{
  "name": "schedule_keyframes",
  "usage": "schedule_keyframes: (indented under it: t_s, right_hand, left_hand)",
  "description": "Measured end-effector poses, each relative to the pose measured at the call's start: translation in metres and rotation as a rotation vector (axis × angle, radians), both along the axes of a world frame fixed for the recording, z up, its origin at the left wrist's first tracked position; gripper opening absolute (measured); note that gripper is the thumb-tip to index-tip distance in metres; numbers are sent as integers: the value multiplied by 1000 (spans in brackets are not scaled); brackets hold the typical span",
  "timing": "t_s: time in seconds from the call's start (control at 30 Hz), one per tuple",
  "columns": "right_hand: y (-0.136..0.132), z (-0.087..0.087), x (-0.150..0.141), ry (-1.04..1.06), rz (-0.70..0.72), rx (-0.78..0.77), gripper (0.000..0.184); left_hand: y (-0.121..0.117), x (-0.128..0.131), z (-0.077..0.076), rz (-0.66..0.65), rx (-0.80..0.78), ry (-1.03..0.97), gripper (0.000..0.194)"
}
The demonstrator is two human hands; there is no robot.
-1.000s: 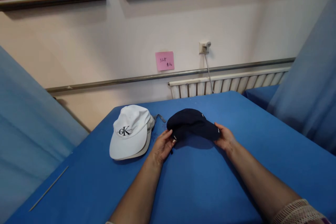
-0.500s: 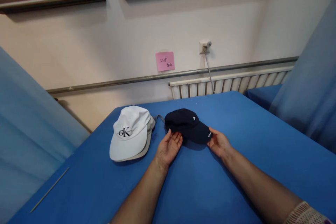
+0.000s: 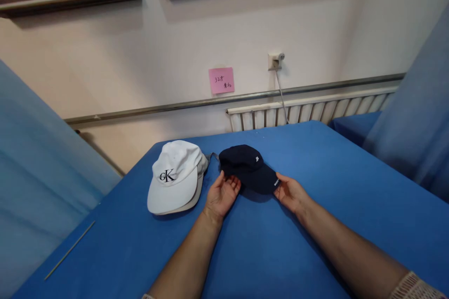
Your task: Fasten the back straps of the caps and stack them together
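A dark navy baseball cap (image 3: pixel 242 163) is held between my two hands over the blue-covered table, its brim pointing right and toward me. My left hand (image 3: pixel 222 194) grips the cap's lower left edge, palm turned up, with the thumb at the rim and fingertips partly under it. At the brim's right tip, my right hand (image 3: pixel 289 192) pinches the edge between thumb and fingers. Just left of the navy cap rests a white baseball cap (image 3: pixel 177 173) with black "CK" lettering, stacked over a greyish cap (image 3: pixel 202 163) that shows only at its brim and back.
A thin stick (image 3: pixel 70 250) lies on the blue table cover (image 3: pixel 266 252) at the left. Blue curtains (image 3: pixel 42 168) hang on both sides. Behind the table are a radiator (image 3: pixel 305 111), a metal pipe (image 3: pixel 168 106), a plugged socket (image 3: pixel 275 61) and a pink note (image 3: pixel 221 80).
The navy cap, with both hands on it, has shifted slightly left, and its brim has tipped a little toward me. The white cap stays in place on the table.
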State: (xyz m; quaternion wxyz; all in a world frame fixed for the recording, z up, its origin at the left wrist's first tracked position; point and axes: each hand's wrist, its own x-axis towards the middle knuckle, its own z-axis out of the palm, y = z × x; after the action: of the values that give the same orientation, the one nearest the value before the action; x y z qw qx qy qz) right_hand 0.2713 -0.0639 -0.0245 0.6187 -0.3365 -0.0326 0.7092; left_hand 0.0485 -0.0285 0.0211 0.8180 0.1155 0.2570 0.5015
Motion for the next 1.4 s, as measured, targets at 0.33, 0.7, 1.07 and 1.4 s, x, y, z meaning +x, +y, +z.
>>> schedule_keyframes:
  t_s: [0.33, 0.7, 1.07, 1.4]
  right_hand:
    - [-6, 0, -12, 26, -9, 49, 13]
    - [-18, 13, -24, 75, -129, 216, 23]
    - [-32, 12, -42, -119, 320, 276, 20]
    - [-29, 7, -34, -192, 410, 278, 16]
  left_hand:
    - [-2, -7, 2, 30, 108, -2, 18]
    - [-39, 38, -10, -261, 223, 295, 25]
    - [-27, 24, 8, 132, 307, 389, 18]
    - [-12, -95, 116, 587, 436, 477, 18]
